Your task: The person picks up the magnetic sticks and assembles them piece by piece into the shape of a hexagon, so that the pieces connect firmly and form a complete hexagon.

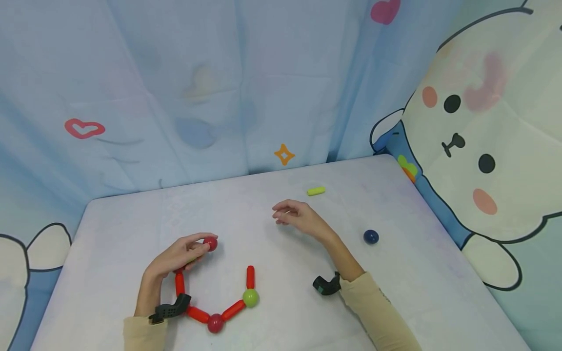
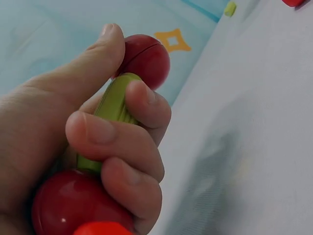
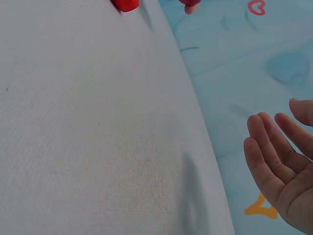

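Observation:
My left hand [image 1: 184,253] curls its fingers round a yellow-green rod [image 2: 111,105], with a red ball [image 2: 146,61] at the rod's far end by the thumb tip. Another red ball [image 2: 73,203] joins the rod's near end below the fingers. From there a chain runs across the table: red rods [image 1: 232,310], a red ball [image 1: 215,323], a green ball [image 1: 250,298] and an upright-pointing red rod [image 1: 250,277] at its end. Part of the chain is hidden under the left hand and wrist. My right hand [image 1: 303,218] hovers over the table with relaxed fingers and holds nothing.
A loose yellow-green rod [image 1: 316,191] lies toward the table's back edge, beyond the right hand. A dark blue ball [image 1: 371,237] sits to the right of the right forearm. The white table [image 1: 131,219] meets a blue printed curtain [image 1: 197,97] behind.

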{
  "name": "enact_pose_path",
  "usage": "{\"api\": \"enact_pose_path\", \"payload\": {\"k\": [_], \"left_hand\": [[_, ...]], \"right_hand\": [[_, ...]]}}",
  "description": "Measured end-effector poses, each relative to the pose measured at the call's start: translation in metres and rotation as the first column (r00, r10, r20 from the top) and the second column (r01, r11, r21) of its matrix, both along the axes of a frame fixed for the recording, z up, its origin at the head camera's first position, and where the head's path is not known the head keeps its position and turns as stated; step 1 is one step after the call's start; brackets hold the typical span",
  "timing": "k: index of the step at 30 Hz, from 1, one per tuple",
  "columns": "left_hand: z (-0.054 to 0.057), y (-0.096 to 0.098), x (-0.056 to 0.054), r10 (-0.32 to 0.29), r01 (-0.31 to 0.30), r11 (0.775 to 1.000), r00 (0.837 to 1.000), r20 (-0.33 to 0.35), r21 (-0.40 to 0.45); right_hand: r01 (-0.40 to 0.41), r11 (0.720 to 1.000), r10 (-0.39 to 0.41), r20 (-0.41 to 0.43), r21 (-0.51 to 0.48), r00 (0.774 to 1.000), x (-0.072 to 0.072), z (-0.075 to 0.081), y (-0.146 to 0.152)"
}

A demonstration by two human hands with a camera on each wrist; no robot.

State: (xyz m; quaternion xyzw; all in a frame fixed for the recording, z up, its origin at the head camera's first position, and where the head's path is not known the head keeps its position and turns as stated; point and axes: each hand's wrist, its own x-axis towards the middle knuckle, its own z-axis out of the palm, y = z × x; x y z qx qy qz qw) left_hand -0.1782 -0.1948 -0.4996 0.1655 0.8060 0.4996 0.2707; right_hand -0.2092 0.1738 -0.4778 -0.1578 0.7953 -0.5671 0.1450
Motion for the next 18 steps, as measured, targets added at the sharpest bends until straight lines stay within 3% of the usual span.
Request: {"api": "enact_pose_path", "payload": {"k": [18], "left_hand": [[-0.002, 0.008, 0.0, -0.005, 0.005, 1.0, 1.0, -0.007, 0.006]], "right_hand": [[0.1, 0.989, -0.094, -0.057, 0.108, 0.994, -0.006, -0.001, 0.012]]}}
